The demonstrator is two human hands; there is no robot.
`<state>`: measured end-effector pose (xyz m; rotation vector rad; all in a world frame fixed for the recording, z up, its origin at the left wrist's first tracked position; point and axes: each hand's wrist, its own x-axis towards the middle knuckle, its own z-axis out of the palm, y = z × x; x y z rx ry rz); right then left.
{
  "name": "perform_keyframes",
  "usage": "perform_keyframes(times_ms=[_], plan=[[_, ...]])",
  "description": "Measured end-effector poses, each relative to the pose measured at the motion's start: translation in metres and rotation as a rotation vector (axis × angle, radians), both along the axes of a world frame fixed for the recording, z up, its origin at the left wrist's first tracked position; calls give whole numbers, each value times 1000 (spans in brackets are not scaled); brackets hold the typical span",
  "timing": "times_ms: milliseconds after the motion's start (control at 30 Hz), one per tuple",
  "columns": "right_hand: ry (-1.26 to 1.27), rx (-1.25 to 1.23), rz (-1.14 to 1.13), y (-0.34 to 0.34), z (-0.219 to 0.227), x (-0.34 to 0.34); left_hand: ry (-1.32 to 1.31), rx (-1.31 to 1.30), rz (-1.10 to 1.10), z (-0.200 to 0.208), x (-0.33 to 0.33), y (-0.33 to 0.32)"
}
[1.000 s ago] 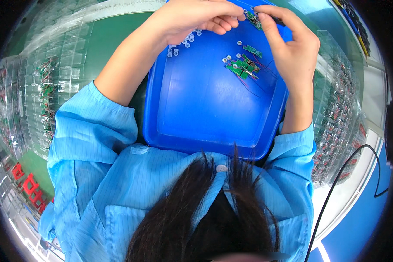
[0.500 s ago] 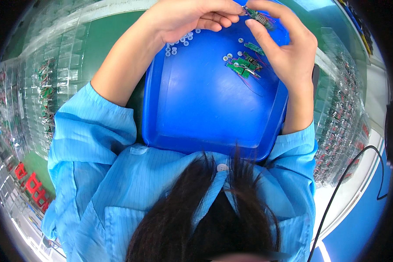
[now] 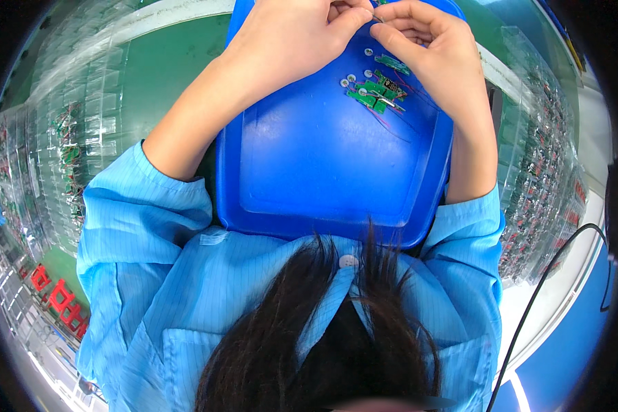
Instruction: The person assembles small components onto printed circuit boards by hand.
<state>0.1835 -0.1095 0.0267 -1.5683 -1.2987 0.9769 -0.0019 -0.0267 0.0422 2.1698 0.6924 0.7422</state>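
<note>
My left hand [image 3: 292,38] and my right hand [image 3: 436,51] meet over the far end of a blue tray [image 3: 323,165], fingertips nearly touching. Both are closed in a pinch at a thin dark piece [image 3: 377,18], too small to name. A bit of green shows just beyond the fingertips at the picture's upper edge. Below my right hand, several green circuit boards [image 3: 378,96] with thin red and dark wires lie in the tray. Small round white pieces [image 3: 351,79] with metallic centres lie beside them.
Clear plastic trays filled with small parts stand stacked at the right [image 3: 539,172] and left [image 3: 69,158] on a green surface. A black cable [image 3: 529,316] curves down at the right. Red stools [image 3: 62,299] stand on the floor at the lower left.
Both hands have drawn closer together, and the left has turned so its back shows. The wired circuit board seen in my right fingers is now mostly out of sight. My left hand covers the loose white pieces.
</note>
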Motion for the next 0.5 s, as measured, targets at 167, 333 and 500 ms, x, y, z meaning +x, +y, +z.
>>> perform_keyframes(times_ms=[167, 333, 500], plan=[[65, -36, 78, 5, -9, 20, -41, -229, -27, 3, -1, 1], [152, -69, 124, 6, -14, 31, -36, -144, -34, 3, -1, -1], [-79, 81, 2, 0, -13, 11, -45, 42, -73, -5, 1, -2]])
